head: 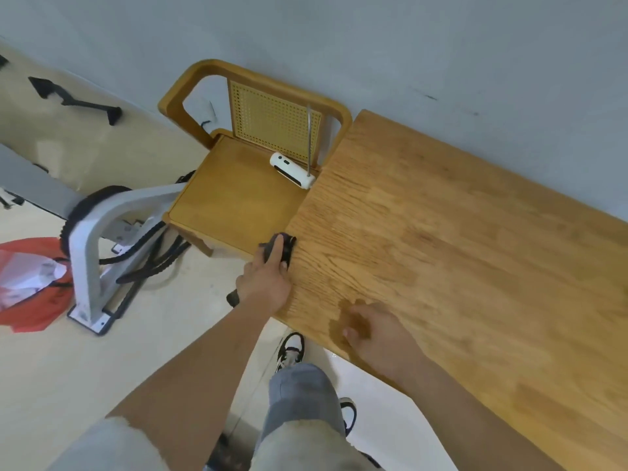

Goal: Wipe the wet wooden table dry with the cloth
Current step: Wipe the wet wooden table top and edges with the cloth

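The wooden table (458,239) runs from the middle of the view to the right along a grey wall. My left hand (265,283) grips a dark cloth (288,246) and holds it against the table's left end edge, index finger stretched over the cloth. A darker wet patch (343,311) shows near the table's front corner. My right hand (377,331) rests flat on the tabletop beside that patch, fingers slightly apart, holding nothing.
A wooden chair (234,195) with a cane back stands against the table's left end, with a white device (292,169) on its seat. A white metal frame (91,263) with black cables and a red bag (27,283) sit on the floor at left.
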A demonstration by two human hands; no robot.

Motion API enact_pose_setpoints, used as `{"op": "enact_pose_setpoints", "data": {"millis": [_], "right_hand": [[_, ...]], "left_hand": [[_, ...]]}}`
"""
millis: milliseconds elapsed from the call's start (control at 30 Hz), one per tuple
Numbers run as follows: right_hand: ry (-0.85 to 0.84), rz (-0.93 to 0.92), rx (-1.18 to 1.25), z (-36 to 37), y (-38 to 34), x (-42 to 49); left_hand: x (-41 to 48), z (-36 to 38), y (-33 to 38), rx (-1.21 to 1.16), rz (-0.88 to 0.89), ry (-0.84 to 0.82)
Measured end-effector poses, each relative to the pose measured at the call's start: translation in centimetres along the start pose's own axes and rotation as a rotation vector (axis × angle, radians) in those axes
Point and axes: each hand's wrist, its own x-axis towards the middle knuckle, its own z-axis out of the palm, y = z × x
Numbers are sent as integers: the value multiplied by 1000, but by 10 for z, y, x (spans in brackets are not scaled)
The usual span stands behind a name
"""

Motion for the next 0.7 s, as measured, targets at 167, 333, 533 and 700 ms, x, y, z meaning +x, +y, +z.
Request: {"op": "enact_pose_setpoints", "data": {"millis": [167,333,533,700], "right_hand": [[-23,26,-146,22,-13,4],[29,134,-375,42,-44,8],[43,147,-337,35,-44,5],[13,127,-318,34,-37,3]], "left_hand": [[-52,27,-50,-210,-27,138],[-35,21,-57,-312,-24,33],[28,-15,-34,-495,27,-225],[8,2,-27,-219,34,-25]]}}
